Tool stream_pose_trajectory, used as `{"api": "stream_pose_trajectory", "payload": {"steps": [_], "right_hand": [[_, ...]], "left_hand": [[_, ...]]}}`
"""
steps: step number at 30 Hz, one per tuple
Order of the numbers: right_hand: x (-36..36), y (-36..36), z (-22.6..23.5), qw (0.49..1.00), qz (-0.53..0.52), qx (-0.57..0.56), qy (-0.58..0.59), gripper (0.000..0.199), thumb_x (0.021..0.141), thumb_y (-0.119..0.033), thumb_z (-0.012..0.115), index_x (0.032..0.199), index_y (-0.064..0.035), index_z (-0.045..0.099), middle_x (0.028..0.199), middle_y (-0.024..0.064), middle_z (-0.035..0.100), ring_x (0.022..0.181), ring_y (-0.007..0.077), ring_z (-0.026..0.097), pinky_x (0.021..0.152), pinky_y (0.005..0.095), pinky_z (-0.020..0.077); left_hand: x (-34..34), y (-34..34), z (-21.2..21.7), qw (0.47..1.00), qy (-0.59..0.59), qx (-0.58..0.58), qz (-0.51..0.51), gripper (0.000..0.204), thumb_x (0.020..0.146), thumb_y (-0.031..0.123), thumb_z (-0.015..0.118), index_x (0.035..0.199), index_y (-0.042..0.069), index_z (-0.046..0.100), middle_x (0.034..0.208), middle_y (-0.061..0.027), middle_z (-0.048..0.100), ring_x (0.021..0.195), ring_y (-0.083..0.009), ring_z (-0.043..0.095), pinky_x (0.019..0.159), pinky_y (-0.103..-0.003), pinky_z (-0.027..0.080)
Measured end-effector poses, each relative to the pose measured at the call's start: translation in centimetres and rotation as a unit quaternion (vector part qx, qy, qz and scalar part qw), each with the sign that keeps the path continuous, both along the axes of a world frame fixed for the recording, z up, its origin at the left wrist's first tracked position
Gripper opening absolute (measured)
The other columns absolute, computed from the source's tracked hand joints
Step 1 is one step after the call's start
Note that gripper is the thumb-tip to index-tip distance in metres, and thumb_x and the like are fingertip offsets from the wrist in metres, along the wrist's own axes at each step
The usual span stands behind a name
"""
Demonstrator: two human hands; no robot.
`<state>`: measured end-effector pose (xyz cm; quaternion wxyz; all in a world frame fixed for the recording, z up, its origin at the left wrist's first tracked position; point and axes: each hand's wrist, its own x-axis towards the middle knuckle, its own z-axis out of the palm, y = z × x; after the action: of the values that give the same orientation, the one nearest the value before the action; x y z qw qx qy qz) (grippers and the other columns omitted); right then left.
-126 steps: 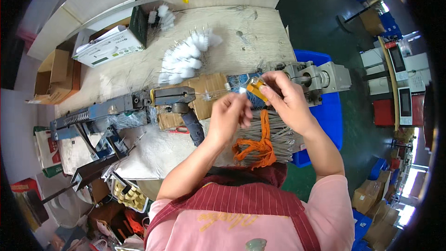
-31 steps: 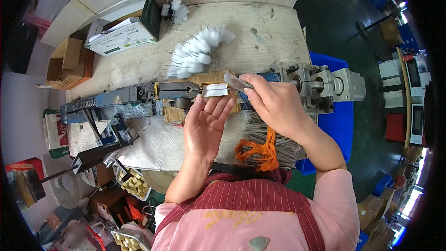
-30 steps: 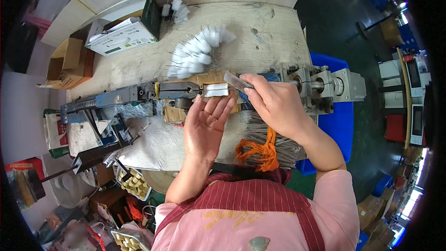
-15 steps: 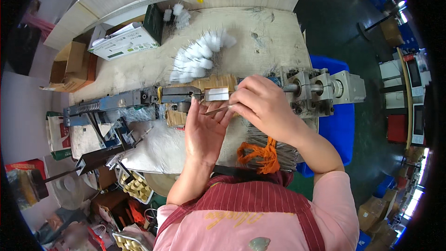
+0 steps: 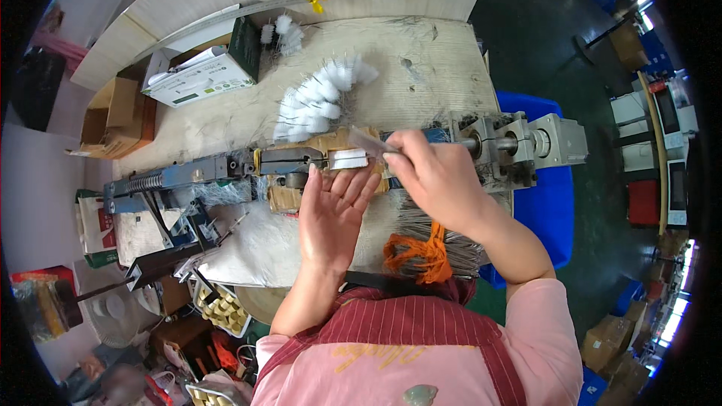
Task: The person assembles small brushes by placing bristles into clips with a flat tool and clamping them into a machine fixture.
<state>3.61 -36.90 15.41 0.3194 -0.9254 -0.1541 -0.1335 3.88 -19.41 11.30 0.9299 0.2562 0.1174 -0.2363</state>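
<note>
My left hand [image 5: 332, 214] lies palm up with fingers stretched out. Its fingertips are just below a white block of bristles [image 5: 348, 159] set in the machine's middle. Between the thumb and fingers of my right hand [image 5: 432, 173] is a thin, flat grey strip [image 5: 366, 140], blurred by motion. The strip is tilted above the right end of the white bristles. A dark metal clamp [image 5: 289, 159] adjoins the bristles on the left.
White round brushes [image 5: 316, 101] lie heaped behind the machine. A bundle of wires tied with orange cloth [image 5: 421, 252] lies near me. At right are a motor-driven shaft assembly [image 5: 519, 143] and a blue bin [image 5: 545, 210]; cartons [image 5: 203, 71] stand at back left.
My right hand has raised the flat strip from beside my left fingers to above the white bristles. My left hand has stayed nearly in place, its fingers spread more openly.
</note>
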Motion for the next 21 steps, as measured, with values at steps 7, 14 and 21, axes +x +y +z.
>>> {"api": "stream_pose_trajectory", "payload": {"steps": [7,14,21], "right_hand": [[-0.8,1.3,0.4,0.987,0.041,-0.144,-0.058,0.038,0.078,-0.005,0.064,0.115,0.0025,0.059,0.072,0.0099,0.064,0.06,0.023,0.065,0.052,0.0335,0.0515],[-0.7,2.5,1.2,0.968,0.071,-0.241,-0.019,0.046,0.072,-0.006,0.063,0.114,0.0108,0.057,0.067,0.0104,0.061,0.057,0.0218,0.065,0.049,0.0321,0.052],[-0.3,0.9,1.5,0.967,0.064,-0.247,-0.028,0.041,0.077,-0.005,0.063,0.116,0.0063,0.055,0.069,0.0112,0.062,0.06,0.0243,0.066,0.051,0.0342,0.0522]], "left_hand": [[0.0,0.4,0.2,1.0,-0.011,0.016,-0.01,0.061,0.101,0.042,0.039,0.137,-0.007,0.032,0.142,-0.0257,0.038,0.134,-0.034,0.038,0.115,-0.044,0.03],[0.5,1.4,0.8,0.999,0.019,0.002,-0.048,0.054,0.1,0.042,0.045,0.126,-0.005,0.043,0.134,-0.0237,0.046,0.13,-0.0315,0.043,0.113,-0.042,0.031],[-0.1,0.1,-0.4,0.997,-0.033,0.044,-0.049,0.038,0.099,0.02,0.048,0.126,-0.007,0.042,0.129,-0.0195,0.05,0.125,-0.0282,0.049,0.109,-0.042,0.038]]}}
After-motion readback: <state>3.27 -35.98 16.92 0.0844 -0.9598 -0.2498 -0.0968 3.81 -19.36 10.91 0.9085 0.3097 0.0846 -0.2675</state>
